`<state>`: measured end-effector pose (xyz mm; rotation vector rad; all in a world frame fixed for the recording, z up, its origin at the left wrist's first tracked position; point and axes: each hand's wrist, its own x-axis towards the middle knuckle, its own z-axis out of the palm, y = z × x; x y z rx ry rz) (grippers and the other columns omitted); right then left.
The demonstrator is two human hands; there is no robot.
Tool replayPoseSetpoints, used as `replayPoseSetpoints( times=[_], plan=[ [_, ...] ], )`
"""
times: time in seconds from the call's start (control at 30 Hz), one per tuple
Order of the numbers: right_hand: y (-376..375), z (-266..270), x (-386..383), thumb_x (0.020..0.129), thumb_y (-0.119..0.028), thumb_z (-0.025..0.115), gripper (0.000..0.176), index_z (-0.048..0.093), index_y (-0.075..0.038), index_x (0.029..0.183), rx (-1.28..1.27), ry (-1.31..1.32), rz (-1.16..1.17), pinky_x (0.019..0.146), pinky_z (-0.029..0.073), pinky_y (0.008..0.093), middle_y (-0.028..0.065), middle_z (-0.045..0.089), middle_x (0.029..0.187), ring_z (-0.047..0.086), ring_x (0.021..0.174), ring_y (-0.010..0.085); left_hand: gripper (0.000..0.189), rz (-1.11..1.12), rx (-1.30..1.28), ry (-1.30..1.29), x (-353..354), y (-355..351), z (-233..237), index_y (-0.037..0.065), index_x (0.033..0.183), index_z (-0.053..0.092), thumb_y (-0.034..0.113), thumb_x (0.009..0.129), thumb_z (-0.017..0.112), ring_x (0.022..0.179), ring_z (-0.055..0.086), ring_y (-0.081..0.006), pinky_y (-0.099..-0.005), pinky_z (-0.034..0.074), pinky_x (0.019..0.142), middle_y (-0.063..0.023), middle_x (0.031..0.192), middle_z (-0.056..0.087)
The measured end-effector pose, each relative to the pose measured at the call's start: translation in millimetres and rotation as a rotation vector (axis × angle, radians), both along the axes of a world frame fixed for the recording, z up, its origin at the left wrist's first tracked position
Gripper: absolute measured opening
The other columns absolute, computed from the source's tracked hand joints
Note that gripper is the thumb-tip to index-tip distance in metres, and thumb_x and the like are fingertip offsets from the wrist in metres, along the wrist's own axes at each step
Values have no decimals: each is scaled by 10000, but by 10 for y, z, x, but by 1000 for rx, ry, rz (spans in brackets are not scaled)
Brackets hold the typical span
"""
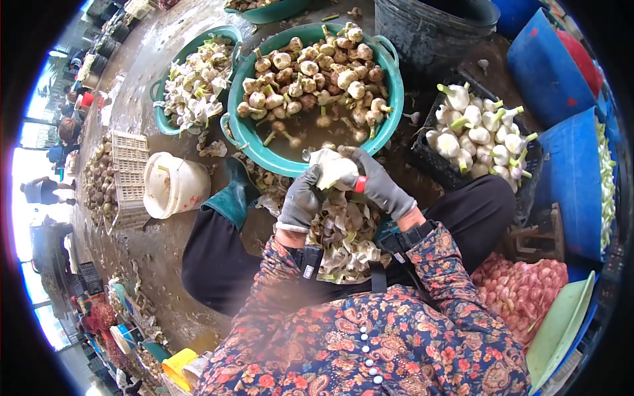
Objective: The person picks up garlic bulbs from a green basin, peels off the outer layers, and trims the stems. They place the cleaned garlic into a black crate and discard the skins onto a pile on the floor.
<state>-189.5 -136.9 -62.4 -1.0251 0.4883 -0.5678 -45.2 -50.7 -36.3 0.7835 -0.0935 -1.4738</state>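
Between my two grey-gloved hands is a white garlic bulb, held just over the near rim of a green tub. My left hand is closed round the bulb's left side. Fingers of my right hand grip it from the right, and a red band wraps one of them. Inside the tub, brown unpeeled garlic bulbs are heaped above murky water. Below my hands, a pile of loose garlic skins lies between my legs.
A black crate of clean white garlic stands at right, beside blue bins. To the left are a white bucket, a cream basket and a smaller green tub of skins. A red net sack sits at lower right.
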Motion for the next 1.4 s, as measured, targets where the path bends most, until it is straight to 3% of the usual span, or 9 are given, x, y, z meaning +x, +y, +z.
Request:
replayPoseSetpoints(
  times=[0.03, 0.13, 0.33, 0.43, 0.8, 0.87, 1.13, 1.27, 1.4],
  plan=[
    [8, 17, -1, 742, -192, 734, 663, 380, -11, 1273, -1, -1, 3, 950, 391, 302, 103, 483, 1204, 468, 1124, 172, 288, 3, -1, -1, 62, 18, -87, -20, 1132, 515, 179, 927, 476, 808, 626, -192, -290, 538, 686, -91, 996, 621],
    [44, 106, -53, 714, -139, 710, 405, 560, -41, 1078, -1259, 425, -86, 938, 380, 348, 152, 505, 1152, 475, 1093, 305, 262, -16, 280, -171, 219, 44, -393, 5, 1103, 543, 184, 917, 501, 772, 627, -185, -286, 540, 665, -84, 962, 630],
    [117, -153, 72, 755, -78, 662, 223, 605, -34, 966, -604, 429, -301, 806, 463, 300, 104, 623, 897, 593, 873, 245, 287, 56, -65, -147, 145, 114, -342, 9, 1116, 553, 178, 884, 558, 928, 601, -192, -313, 501, 798, -86, 1035, 613],
    [88, -144, 107, 828, -10, 567, 183, 578, 44, 1002, 432, 51, -383, 760, 492, 248, 85, 629, 928, 603, 813, 148, 351, 28, -150, -190, 117, 190, -335, 5, 1191, 503, 163, 882, 556, 1017, 567, -212, -355, 453, 901, -91, 1129, 575],
    [-196, -508, -221, 894, -318, 435, 256, 587, -121, 954, 947, -119, -389, 389, 423, 257, 13, 627, 745, 563, 507, 149, 270, -573, -516, -40, 307, 470, 518, -26, 712, 627, 223, 744, 728, 693, 605, -170, -283, 481, 572, -104, 761, 635],
    [-167, -487, -239, 894, -307, 425, 263, 586, -112, 967, 923, -167, -284, 415, 445, 269, 18, 629, 760, 581, 546, 157, 274, -764, -57, -450, 327, 423, 791, -33, 910, 639, 202, 780, 695, 742, 612, -140, -268, 485, 663, -87, 781, 648],
    [-210, -229, -218, 899, -232, 421, 254, 556, -62, 1030, 654, 8, -411, 711, 520, 336, 29, 642, 888, 623, 787, 169, 546, -504, 431, -1679, 492, -308, -681, 91, 1183, 521, 295, 711, 706, 1070, 540, -272, -330, 423, 904, -136, 1176, 553],
    [-550, 456, -470, 923, -447, 365, 492, 493, -32, 1154, 810, -909, -167, 587, 379, 245, 16, 493, 755, 498, 703, 112, 674, -570, 409, -1682, 622, -813, -1181, 119, 1258, 461, 299, 667, 731, 1191, 441, -267, -332, 371, 974, -136, 1333, 416],
    [-694, 345, -465, 900, -589, 264, 672, 508, -19, 1160, 663, -296, -305, 552, 371, 238, 16, 577, 830, 509, 695, 109, 714, -664, 234, -1745, 584, -1147, -1641, 143, 1281, 461, 303, 642, 735, 1184, 458, -273, -315, 371, 982, -129, 1298, 462]
  ],
)
